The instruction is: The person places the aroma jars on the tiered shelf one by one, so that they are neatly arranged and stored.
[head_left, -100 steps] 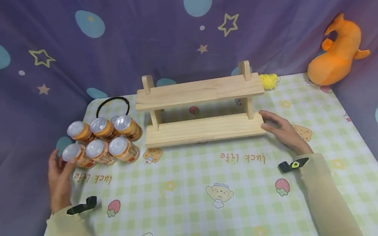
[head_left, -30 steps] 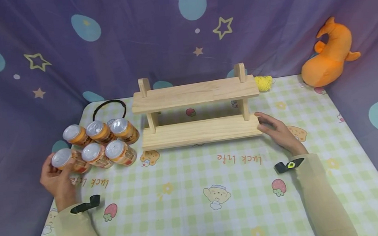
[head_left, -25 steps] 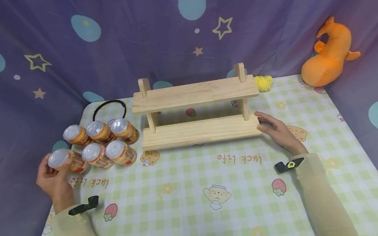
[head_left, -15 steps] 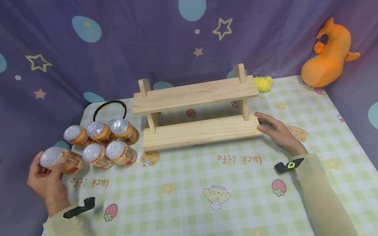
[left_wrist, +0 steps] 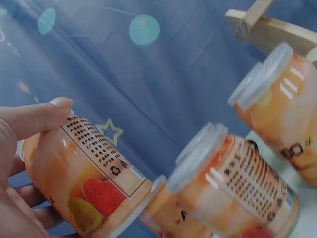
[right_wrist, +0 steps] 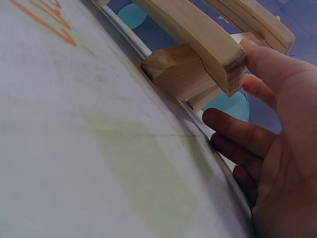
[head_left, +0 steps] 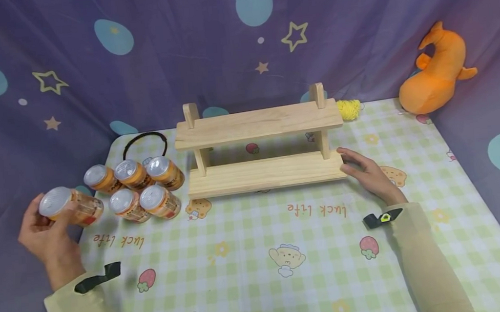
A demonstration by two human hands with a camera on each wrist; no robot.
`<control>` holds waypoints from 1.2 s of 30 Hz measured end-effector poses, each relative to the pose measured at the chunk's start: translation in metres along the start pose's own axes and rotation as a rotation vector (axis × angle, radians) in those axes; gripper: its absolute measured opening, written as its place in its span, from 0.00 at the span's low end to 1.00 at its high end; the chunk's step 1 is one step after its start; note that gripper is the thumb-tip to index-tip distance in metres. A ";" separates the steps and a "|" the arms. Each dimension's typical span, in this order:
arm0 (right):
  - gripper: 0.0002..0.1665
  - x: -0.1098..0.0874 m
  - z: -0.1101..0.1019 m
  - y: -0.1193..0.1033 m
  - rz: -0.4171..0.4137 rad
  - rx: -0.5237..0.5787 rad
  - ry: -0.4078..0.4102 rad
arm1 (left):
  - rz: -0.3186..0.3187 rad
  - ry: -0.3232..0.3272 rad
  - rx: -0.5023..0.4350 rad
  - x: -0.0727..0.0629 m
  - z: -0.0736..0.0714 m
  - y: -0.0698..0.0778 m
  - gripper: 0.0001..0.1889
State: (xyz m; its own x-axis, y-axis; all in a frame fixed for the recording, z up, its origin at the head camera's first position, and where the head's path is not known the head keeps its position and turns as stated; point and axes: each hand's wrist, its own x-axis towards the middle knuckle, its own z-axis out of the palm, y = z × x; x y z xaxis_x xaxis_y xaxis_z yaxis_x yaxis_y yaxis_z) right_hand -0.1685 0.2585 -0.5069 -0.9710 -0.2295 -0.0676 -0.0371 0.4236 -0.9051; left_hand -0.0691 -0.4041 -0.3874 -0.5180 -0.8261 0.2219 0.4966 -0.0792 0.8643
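My left hand (head_left: 48, 230) grips an orange can (head_left: 79, 207) with a clear plastic lid, thumb on one side and fingers on the other. Tilted, it is held up at the table's left edge. In the left wrist view, red and yellow fruit is printed on the held can (left_wrist: 94, 183). Several similar cans (head_left: 166, 201) stand close together to its right. At the right end of a two-tier wooden shelf (head_left: 269, 172), my right hand (head_left: 372, 178) has thumb and index finger at the lower board. The other fingers hang free in the right wrist view.
Behind the cans lies a dark looped cord (head_left: 142, 135). Yellow yarn (head_left: 349, 110) sits behind the shelf's right end. An orange plush toy (head_left: 435, 75) leans in the back right corner. Purple curtains (head_left: 224, 50) enclose the checked tabletop (head_left: 246, 274).
My left hand has taken hold of the front-left can, lifted it and carried it left, away from the others. The right hand stays at the shelf's end.
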 end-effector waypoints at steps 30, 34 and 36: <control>0.33 0.002 0.001 -0.001 0.016 0.031 0.003 | 0.036 -0.167 -0.008 -0.037 0.065 0.019 0.29; 0.33 0.001 0.000 0.000 0.016 0.026 0.004 | 0.035 -0.196 -0.040 -0.043 0.074 0.021 0.30; 0.33 0.001 0.000 0.000 0.008 0.015 0.003 | 0.029 -0.215 -0.048 -0.045 0.078 0.021 0.30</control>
State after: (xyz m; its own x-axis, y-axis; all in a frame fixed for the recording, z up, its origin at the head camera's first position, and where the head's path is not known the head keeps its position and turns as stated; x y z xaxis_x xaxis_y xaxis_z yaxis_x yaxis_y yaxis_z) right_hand -0.1689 0.2582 -0.5075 -0.9720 -0.2230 -0.0738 -0.0253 0.4119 -0.9109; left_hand -0.0892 -0.3252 -0.3438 -0.6370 -0.6908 0.3423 0.5434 -0.0873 0.8349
